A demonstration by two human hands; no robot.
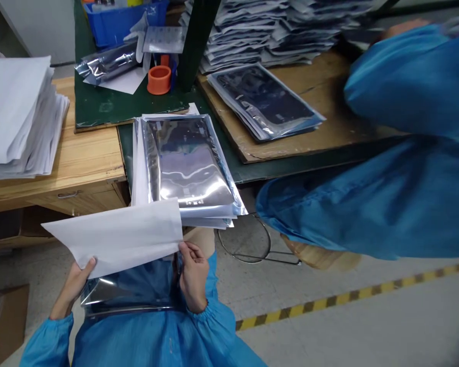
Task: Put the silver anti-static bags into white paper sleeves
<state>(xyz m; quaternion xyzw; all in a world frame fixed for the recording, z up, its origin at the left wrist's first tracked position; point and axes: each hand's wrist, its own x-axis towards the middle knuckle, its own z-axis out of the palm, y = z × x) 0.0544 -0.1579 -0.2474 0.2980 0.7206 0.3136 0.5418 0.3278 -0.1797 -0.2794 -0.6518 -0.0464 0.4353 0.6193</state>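
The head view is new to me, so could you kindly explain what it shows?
There is no machine here: one camera, worn on a person's head, looks forward and down at two bare hands. The left hand and right hand hold a flat white paper piece above a shiny dark plastic pouch on the lap. Ahead, a stack of shiny silvery pouches lies on a green table. To the left, a thick pile of white paper rests on a pale wooden table.
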